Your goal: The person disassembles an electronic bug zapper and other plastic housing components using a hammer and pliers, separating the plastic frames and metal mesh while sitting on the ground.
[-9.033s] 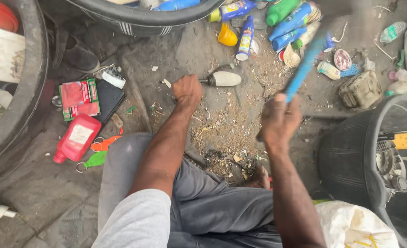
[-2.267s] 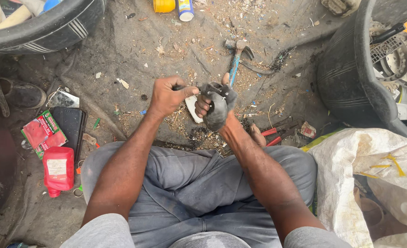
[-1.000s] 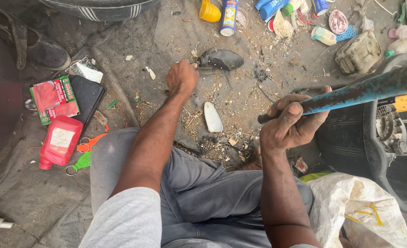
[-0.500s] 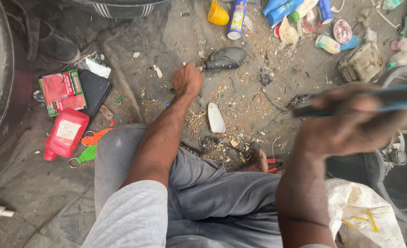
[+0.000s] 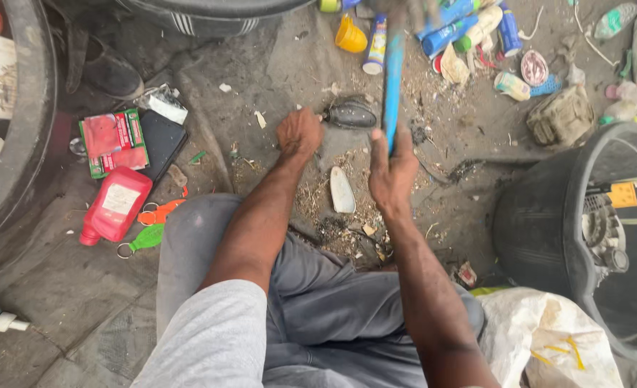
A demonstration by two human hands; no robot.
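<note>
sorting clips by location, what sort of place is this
Probably an informal scrap-sorting spot on bare ground: a heap of plastic bottles, a black tub of scrap and a white sack surround the seated person, whose right hand grips a blue-handled tool.

Soft, even daylight falls from above, with no hard shadows and no glare on the dirt floor (image 5: 67, 287). Most of the view is sharp. The blue tool handle (image 5: 392, 79) streaks with motion blur, worst at its top end. The black tub (image 5: 534, 237) curves slightly near the right edge.
</note>
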